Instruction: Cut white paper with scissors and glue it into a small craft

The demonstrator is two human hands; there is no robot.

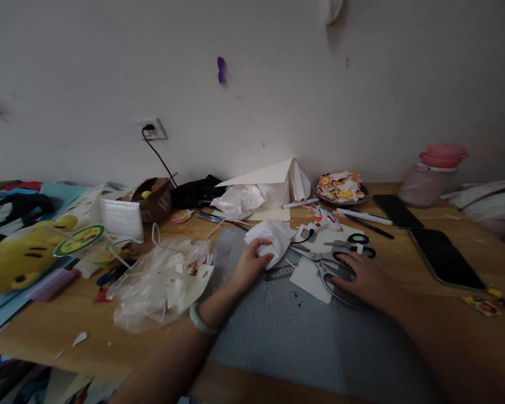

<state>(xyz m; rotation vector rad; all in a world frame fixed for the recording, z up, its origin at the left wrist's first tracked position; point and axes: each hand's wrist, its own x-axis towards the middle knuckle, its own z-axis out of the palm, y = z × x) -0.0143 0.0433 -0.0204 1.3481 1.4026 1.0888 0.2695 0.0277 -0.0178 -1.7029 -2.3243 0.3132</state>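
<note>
My left hand [252, 262] is closed on a crumpled piece of white paper [272, 231], with the thumb pressed on its lower edge. The fingers of my right hand [364, 275] are at the loops of large grey-handled scissors [325, 274], whose blades point left towards the paper. Behind them lies a smaller pair of scissors with black handles [359, 238]. A dark ruler [278, 273] and a flat white paper piece [310, 283] rest between my hands on the grey cutting mat [273, 342].
Left of the mat sits a clear plastic bag [141, 289]. At the back stand a folded cream sheet [261, 174] and a bowl [364, 197] of paper cutouts. Two phones [446, 258] [398, 211] and a pink-lidded bottle [425, 185] are on the right; a yellow plush toy [21, 258] is far left.
</note>
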